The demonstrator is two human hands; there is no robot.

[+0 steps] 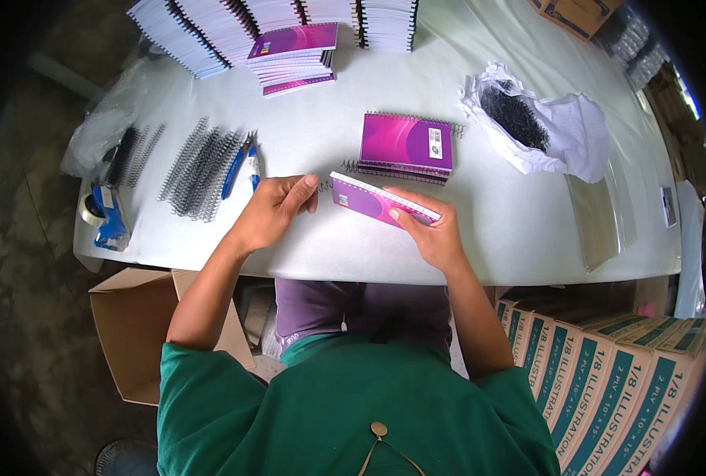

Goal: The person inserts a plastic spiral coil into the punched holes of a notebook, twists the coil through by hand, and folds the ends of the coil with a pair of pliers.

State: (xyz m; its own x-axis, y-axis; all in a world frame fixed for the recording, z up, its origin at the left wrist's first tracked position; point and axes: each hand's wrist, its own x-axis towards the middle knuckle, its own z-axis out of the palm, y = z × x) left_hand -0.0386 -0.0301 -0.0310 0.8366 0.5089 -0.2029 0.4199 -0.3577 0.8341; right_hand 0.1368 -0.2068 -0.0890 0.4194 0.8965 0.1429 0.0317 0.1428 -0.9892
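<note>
My right hand [428, 230] grips a small purple notebook [361, 200], thumb on its cover, tilted so the punched, white-paged edge faces up. Close by its left end, my left hand [278, 210] is closed with thumb and finger pinched on a dark spiral binding coil [325, 188]. Most of that coil is hidden by the fingers. Just beyond the notebook, a stack of coil-bound purple notebooks [404, 143] lies on the table, coil ends sticking out at the sides. To the left of my left hand are blue-handled pliers [234, 170] and a pile of loose spiral coils [201, 170].
Tall stacks of punched pages [385, 24] and unbound purple notebooks [293, 55] stand at the back of the white-covered table [329, 254]. White wrapping [571, 135] holds black coils at right. A tape dispenser [111, 218] sits far left. Cartons [607, 373] stand below, right.
</note>
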